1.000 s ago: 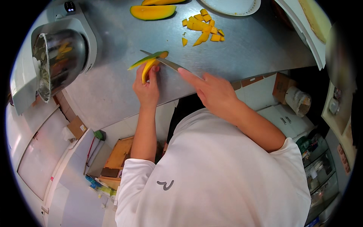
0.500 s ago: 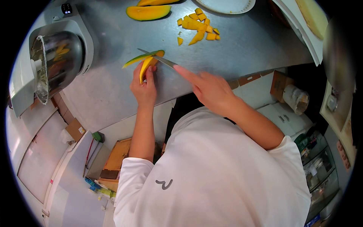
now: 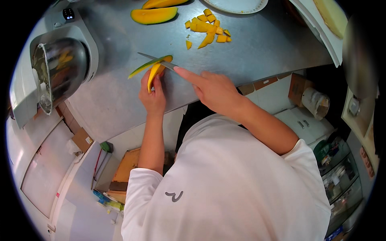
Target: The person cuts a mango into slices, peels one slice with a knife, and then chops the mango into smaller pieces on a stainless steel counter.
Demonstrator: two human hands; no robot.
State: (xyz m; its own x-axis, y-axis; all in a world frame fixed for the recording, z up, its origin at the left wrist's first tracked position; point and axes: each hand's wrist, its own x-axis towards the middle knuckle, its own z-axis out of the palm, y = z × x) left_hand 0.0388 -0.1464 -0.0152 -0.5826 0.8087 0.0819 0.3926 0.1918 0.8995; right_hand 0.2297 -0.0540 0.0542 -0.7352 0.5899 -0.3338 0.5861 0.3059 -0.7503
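Observation:
My left hand (image 3: 152, 94) pinches a long yellow mango slice (image 3: 155, 72) with a green peel strip (image 3: 141, 68) on the steel counter (image 3: 257, 48). My right hand (image 3: 213, 88) grips a knife (image 3: 157, 61) with the forefinger laid along the blade, which lies flat across the slice between flesh and peel. Beyond them lie a heap of mango cubes (image 3: 209, 29), one loose cube (image 3: 188, 44) and two mango halves (image 3: 153, 15).
A blender jug with yellow pieces (image 3: 60, 70) stands at the left on a white base. A white plate (image 3: 237, 5) is at the far edge, a white tray (image 3: 321, 28) at the right. Below the counter are cardboard boxes, a paper cup and shelves.
The knife blade has slid further along the slice, and the green peel strip has spread away from the yellow flesh. Both hands stay at the same spot.

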